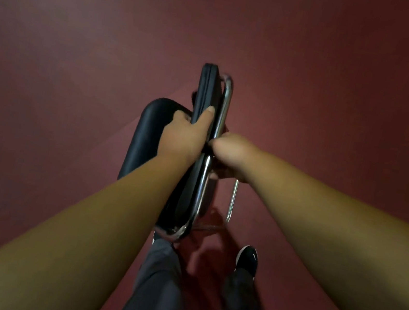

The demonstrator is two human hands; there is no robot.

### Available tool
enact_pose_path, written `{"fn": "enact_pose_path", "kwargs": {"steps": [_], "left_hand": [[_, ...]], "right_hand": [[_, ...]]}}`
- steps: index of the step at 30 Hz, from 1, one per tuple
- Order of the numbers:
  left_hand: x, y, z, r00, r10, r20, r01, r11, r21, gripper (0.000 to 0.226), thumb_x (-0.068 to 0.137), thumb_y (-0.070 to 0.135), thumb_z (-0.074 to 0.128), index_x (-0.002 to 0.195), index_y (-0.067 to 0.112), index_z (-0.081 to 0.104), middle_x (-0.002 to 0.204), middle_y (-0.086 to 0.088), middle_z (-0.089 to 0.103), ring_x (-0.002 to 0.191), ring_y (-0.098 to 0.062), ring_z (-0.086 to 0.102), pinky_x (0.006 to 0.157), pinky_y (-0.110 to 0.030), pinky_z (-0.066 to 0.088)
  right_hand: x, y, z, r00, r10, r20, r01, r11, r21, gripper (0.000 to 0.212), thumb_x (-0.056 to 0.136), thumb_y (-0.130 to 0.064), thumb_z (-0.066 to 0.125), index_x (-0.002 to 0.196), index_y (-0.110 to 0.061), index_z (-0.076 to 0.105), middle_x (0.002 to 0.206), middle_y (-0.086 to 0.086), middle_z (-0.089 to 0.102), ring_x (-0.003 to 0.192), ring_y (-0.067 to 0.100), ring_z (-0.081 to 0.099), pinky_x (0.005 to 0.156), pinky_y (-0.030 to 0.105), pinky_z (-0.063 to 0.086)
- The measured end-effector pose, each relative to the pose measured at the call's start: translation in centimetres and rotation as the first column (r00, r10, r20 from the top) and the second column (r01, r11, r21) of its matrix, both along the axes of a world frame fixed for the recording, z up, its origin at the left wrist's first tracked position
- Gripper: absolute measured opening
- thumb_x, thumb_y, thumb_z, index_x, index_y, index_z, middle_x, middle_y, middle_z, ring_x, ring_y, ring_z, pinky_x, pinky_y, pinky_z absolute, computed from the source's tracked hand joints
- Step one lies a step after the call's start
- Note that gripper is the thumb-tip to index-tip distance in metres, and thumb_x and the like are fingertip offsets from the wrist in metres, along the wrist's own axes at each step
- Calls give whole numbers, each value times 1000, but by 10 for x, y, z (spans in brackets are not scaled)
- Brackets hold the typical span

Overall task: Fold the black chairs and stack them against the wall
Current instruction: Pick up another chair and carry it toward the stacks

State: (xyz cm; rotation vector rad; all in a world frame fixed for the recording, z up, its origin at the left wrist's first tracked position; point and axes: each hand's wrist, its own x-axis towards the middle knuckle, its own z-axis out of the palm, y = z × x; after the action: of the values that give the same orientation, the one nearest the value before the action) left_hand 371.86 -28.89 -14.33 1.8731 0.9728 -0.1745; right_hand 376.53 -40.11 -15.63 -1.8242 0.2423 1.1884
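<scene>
Black chair [208, 87], seemingly folded: pad edge grasped by left hand [183, 136], chrome frame [226, 98] clenched in right hand [230, 155], likely for balanced carrying.

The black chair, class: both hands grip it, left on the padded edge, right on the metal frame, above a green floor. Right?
Wrong on the floor: the head view shows it dark red, not green. The rest holds: the left hand grips the padded edge of the black chair, the right hand its metal frame.

Right hand [229, 153] fingers behind chair [209, 87] frame
</scene>
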Motion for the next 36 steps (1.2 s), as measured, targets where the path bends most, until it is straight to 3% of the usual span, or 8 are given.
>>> {"fn": "enact_pose_path", "kwargs": {"steps": [2,5,8,15,26,32,34,36], "left_hand": [[-2,12,-1,1000,24,-9,-25,997,-68,73,90,84,43,129,23,53,114,4,65,93,-12,62,75,-35,47],[-2,20,-10,997,79,-12,-79,968,-236,79,99,76,32,154,22,43,137,4,57,115,-18,56,96,-36,40],[0,20,-16,995,95,-6,-91,928,-361,86,89,83,33,151,26,51,132,7,63,120,-18,61,111,-41,41],[14,29,-61,993,101,-63,-119,876,-467,105,65,98,37,145,34,58,129,1,71,118,-26,68,109,-54,47],[54,-74,-2,914,-404,-36,352,835,-422,116,68,95,26,165,31,24,160,-7,46,139,-30,53,118,-53,40],[78,-142,-1,720,-691,-61,616,677,-403,102,75,88,48,155,25,44,153,-1,54,131,-27,60,110,-50,50],[74,-164,2,669,-739,-77,657,637,-403,82,94,68,53,164,35,29,157,3,46,128,-25,61,111,-47,50],[71,-183,1,635,-770,-65,679,596,-429,63,108,42,51,165,35,26,148,0,54,117,-25,67,100,-39,55]], "right_hand": [[-5,11,2,999,-31,16,31,1000,-3,13,98,-10,52,102,-11,64,71,10,66,49,21,61,73,55,65],[-10,15,2,999,-44,6,44,999,-8,18,95,-11,52,108,-11,64,88,18,74,63,29,70,72,59,64],[-12,8,-1,998,-54,-42,55,998,8,22,97,-16,54,114,-8,65,91,16,71,73,30,68,72,52,65],[-15,-9,-3,992,-97,-77,102,993,64,29,103,-41,54,115,-17,67,89,2,75,76,19,70,83,50,65],[0,-111,32,943,-332,25,333,941,-67,68,102,-72,35,97,-14,72,78,4,73,74,27,71,85,54,63],[17,-181,52,833,-551,52,553,831,-58,77,101,-77,28,121,-17,72,114,14,76,99,30,73,89,41,59],[21,-202,51,795,-598,104,606,790,-89,93,91,-87,37,144,-14,60,143,16,63,127,33,62,111,46,47],[21,-224,49,794,-578,190,605,783,-148,107,81,-92,48,151,-11,52,153,14,54,138,36,52,116,46,39]]}}
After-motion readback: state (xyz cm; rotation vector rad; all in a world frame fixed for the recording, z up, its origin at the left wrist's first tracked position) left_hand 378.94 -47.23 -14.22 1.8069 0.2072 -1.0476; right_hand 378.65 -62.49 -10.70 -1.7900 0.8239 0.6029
